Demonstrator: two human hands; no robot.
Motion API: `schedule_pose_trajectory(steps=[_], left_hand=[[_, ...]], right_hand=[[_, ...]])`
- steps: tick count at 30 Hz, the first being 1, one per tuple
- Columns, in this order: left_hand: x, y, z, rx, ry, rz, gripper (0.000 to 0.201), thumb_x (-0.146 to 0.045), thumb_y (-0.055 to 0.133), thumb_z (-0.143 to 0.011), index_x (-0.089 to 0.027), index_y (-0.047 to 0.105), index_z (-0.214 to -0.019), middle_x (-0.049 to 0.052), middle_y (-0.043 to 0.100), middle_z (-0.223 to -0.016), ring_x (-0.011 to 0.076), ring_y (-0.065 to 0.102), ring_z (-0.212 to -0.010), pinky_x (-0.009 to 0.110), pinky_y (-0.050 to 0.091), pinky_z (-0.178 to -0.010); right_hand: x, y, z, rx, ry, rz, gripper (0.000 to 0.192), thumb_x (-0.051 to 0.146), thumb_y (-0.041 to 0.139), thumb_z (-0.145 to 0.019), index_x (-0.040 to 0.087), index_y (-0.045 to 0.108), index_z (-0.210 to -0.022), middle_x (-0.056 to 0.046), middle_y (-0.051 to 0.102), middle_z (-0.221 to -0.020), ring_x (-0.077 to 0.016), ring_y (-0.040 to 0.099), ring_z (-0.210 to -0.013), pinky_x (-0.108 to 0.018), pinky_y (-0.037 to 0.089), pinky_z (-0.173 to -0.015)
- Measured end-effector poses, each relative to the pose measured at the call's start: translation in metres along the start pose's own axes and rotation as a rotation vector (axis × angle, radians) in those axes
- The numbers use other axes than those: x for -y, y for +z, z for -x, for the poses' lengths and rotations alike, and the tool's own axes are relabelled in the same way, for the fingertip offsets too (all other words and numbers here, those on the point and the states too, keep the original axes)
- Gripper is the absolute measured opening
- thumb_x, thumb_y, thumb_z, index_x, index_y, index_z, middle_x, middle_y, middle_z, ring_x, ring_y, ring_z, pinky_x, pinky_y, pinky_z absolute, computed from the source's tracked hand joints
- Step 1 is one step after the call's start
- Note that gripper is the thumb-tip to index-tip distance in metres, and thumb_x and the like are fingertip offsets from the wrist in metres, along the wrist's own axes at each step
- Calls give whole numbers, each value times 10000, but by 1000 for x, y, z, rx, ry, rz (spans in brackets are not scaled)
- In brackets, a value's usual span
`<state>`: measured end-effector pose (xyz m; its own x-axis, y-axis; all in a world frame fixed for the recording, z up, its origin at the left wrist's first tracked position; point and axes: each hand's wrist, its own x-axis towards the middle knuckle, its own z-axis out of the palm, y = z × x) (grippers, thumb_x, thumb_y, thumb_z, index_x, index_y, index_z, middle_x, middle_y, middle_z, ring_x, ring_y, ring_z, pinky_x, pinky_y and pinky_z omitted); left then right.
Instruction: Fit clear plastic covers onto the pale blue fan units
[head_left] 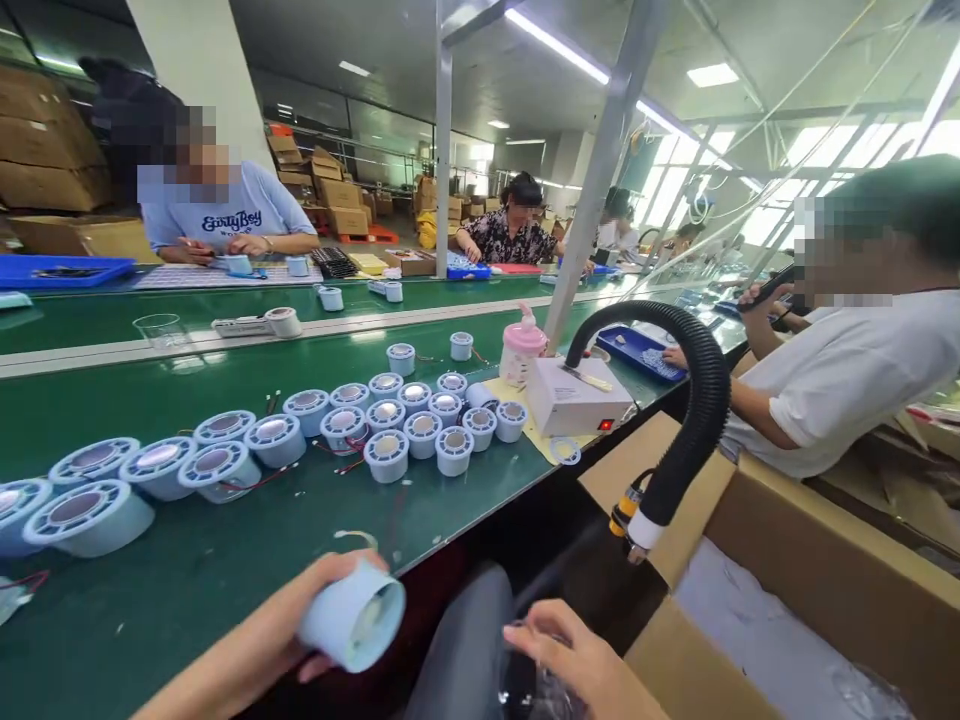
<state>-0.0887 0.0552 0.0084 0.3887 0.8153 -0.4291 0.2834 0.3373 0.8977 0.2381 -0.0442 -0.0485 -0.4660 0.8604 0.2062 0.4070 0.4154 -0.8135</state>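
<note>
My left hand (292,625) grips a pale blue round plastic housing (354,618) at the near edge of the green conveyor table (187,570), its open end turned toward me. My right hand (581,660) is low at the bottom, fingers pinching a clear plastic bag (536,690) over my lap. Several more pale blue round housings (386,455) with metallic centres stand in a loose row across the table, some trailing red wires.
A black corrugated hose (694,420) arches over an open cardboard box (787,590) at right. A white box with a red light (577,395) and a pink bottle (523,350) stand near the table edge. Co-workers sit across the belt and at right.
</note>
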Motion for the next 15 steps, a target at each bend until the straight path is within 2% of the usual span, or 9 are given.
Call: schedule_pose_trajectory(steps=[1, 2, 4, 6, 8, 10, 12, 14, 15], left_hand=[[1, 20, -5, 64, -66, 37, 610, -724, 390, -786, -161, 599, -894, 10, 530, -551, 131, 443, -399, 222, 325, -335], [2, 38, -10, 201, -159, 147, 639, -756, 417, -758, -154, 594, -878, 20, 555, -596, 126, 466, -428, 218, 347, -350], [5, 67, -20, 410, -230, 288, 745, -845, 398, -698, -137, 588, -831, 43, 589, -669, 121, 503, -483, 222, 398, -391], [7, 85, -27, 545, -293, 231, 857, -914, 300, -658, -131, 596, -838, 39, 579, -626, 114, 480, -448, 240, 418, -407], [4, 95, -31, 656, -285, 76, 911, -932, 188, -656, -140, 599, -838, 26, 550, -578, 121, 472, -434, 254, 423, -412], [-3, 99, -32, 723, -224, -76, 851, -913, 231, -678, -154, 593, -804, 7, 519, -554, 123, 467, -439, 243, 401, -402], [-13, 100, -29, 746, -181, -161, 671, -813, 446, -714, -164, 597, -791, -12, 512, -582, 112, 457, -460, 217, 367, -398], [-24, 100, -23, 709, -105, -228, 423, -593, 625, -754, -175, 620, -816, -20, 545, -675, 106, 483, -547, 204, 382, -464], [-29, 101, -19, 654, -17, -296, 316, -492, 638, -787, -181, 634, -839, -17, 566, -737, 111, 508, -620, 208, 408, -532]], right_hand=[[9, 8, -7, 23, -44, 106, 660, 681, 539, -823, 312, 517, -1370, -130, 555, -1214, -281, 610, -1062, -390, 518, -906], [18, 13, -11, 22, -76, 211, 641, 628, 554, -847, 301, 488, -1394, -150, 531, -1254, -293, 595, -1092, -409, 518, -909], [36, 15, -17, -12, -102, 378, 569, 500, 574, -889, 281, 471, -1405, -173, 509, -1290, -308, 580, -1108, -438, 531, -885], [49, 10, -19, -46, -81, 459, 499, 354, 606, -892, 276, 501, -1374, -170, 515, -1289, -315, 573, -1095, -463, 539, -859], [55, 5, -21, -37, -59, 528, 488, 264, 630, -866, 270, 530, -1344, -170, 524, -1286, -331, 573, -1061, -490, 546, -814], [56, 1, -20, -8, -19, 576, 488, 227, 649, -837, 241, 553, -1315, -176, 534, -1283, -347, 577, -1025, -505, 550, -768], [54, -1, -18, 17, 50, 585, 420, 204, 655, -819, 198, 598, -1235, -174, 550, -1264, -348, 578, -1006, -498, 551, -741], [51, -2, -16, 39, 125, 529, 255, 157, 662, -801, 186, 656, -1054, -147, 553, -1257, -329, 571, -1025, -464, 543, -753], [49, -2, -14, 46, 160, 472, 167, 128, 673, -784, 190, 662, -938, -124, 547, -1263, -313, 568, -1041, -441, 535, -773]])
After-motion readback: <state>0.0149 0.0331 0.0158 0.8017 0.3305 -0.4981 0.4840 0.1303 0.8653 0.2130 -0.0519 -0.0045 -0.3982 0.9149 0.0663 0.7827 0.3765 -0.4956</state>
